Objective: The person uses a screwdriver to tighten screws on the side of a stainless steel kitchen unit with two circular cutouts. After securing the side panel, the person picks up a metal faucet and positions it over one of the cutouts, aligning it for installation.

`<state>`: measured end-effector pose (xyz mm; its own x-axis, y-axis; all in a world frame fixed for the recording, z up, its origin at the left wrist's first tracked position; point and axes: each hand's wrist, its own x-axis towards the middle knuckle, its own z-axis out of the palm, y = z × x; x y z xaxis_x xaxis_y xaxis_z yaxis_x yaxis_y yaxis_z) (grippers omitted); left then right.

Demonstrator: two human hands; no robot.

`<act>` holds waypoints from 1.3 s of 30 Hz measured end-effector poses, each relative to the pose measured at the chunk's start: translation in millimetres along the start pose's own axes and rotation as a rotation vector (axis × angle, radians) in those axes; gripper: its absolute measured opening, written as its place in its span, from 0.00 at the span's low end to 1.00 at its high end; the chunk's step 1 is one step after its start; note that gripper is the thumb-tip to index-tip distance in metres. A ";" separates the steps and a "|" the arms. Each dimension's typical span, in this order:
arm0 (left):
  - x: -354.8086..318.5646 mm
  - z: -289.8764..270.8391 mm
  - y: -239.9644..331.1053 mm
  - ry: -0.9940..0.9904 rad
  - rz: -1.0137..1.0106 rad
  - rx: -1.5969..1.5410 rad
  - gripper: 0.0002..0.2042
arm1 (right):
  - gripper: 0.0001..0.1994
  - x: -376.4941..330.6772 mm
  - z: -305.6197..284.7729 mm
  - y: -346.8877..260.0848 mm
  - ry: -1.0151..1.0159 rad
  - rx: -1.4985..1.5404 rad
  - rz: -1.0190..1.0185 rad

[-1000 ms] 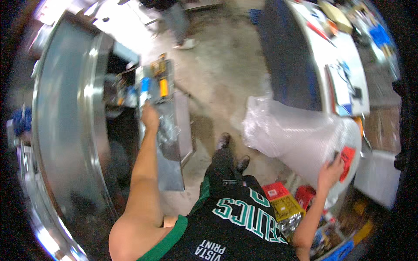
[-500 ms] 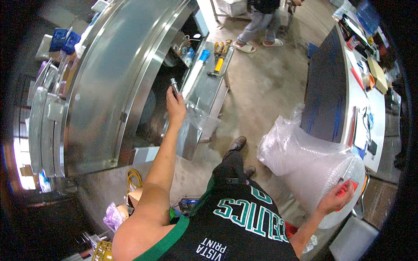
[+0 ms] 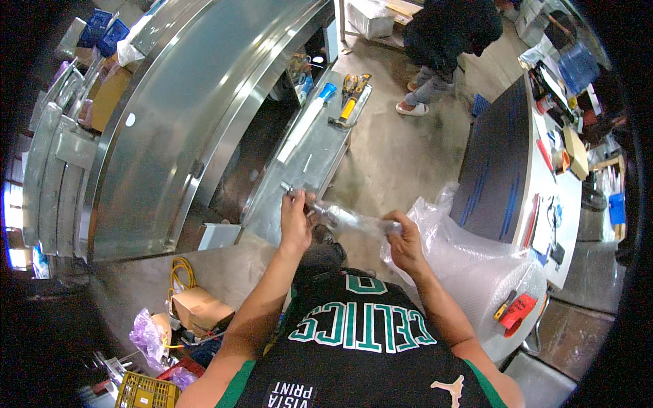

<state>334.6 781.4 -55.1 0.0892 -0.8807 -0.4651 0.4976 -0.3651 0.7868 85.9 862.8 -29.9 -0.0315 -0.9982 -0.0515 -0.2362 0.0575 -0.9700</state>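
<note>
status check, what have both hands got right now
Left hand and right hand both grip one bubble-wrapped metal part. Held in the air above the steel bench. Bubble wrap roll at right, clear.

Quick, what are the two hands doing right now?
Left hand: closed on one end of the bubble-wrapped metal part.
Right hand: closed on the other end of it.

head cam | worn high, faces steeply down | close over both forearms | wide fisheye, bent edges
</note>
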 end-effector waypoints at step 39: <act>-14.7 -118.8 -49.1 0.047 -0.091 1.055 0.21 | 0.15 521.2 162.0 183.1 -0.079 -0.884 0.168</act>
<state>411.3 848.1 -135.1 0.1335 -0.8327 -0.5374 -0.4946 -0.5259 0.6919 183.5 350.0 -272.9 -0.0739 -0.9718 -0.2238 -0.8958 0.1633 -0.4134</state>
